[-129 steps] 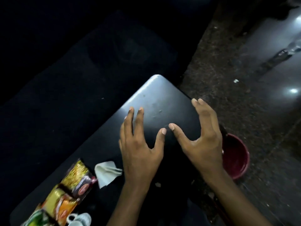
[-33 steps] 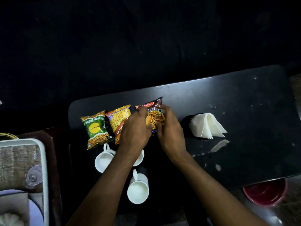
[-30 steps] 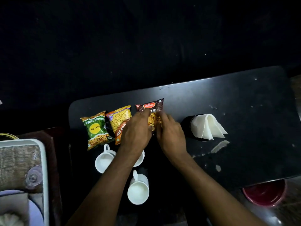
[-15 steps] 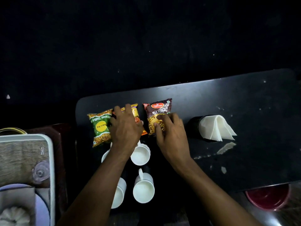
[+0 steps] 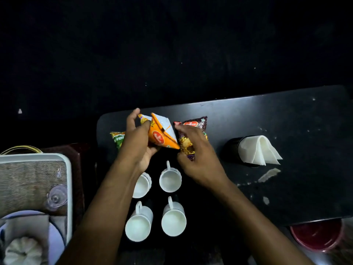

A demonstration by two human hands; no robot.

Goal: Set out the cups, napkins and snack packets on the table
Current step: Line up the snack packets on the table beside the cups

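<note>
Your left hand [image 5: 139, 148] grips the orange snack packet [image 5: 159, 134], lifted and tilted above the table [image 5: 267, 119] near its far left corner; your right hand [image 5: 196, 155] rests with fingers spread on the dark brown packet [image 5: 193, 129] just beside it, grip not discernible. The green packet [image 5: 117, 138] lies partly hidden behind your left wrist. Four white cups [image 5: 170, 179] crowd the near left edge under your forearms, and the napkins [image 5: 257, 150] stand in a black holder [image 5: 232, 148] mid-table.
</note>
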